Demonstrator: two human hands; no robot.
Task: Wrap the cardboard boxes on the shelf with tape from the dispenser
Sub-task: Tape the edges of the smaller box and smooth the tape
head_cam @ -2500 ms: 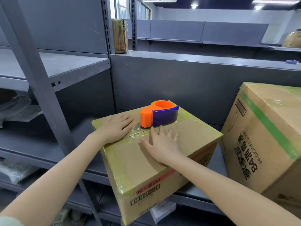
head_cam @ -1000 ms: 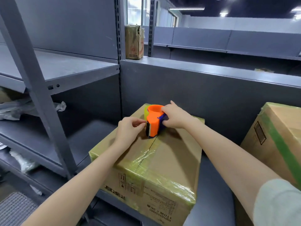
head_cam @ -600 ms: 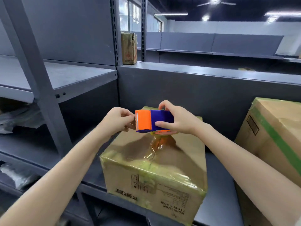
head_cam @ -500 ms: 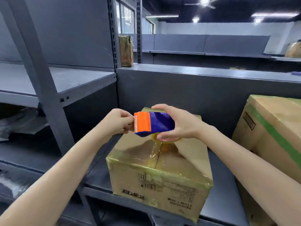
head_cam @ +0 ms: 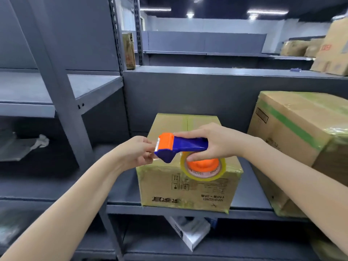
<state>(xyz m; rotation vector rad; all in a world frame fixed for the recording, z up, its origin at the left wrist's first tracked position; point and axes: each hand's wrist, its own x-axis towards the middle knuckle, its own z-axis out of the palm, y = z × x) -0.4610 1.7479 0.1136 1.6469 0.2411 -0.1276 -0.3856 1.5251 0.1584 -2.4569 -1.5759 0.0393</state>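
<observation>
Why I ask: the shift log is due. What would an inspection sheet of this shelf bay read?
Surface: grey metal shelf bears both boxes.
Job's things: middle box, tape-wrapped, sits flat; larger box to its right, with a green stripe; tape dispenser held above the middle box, tape roll on its underside.
Clutter: white carton on the shelf below; crumpled plastic at left.
Hands: right hand grips the dispenser; left hand pinches what looks like the tape end at the toothed cutter.
Cables: nothing seen.
Surroundings: more grey racking; further boxes far right; ceiling lights on.
</observation>
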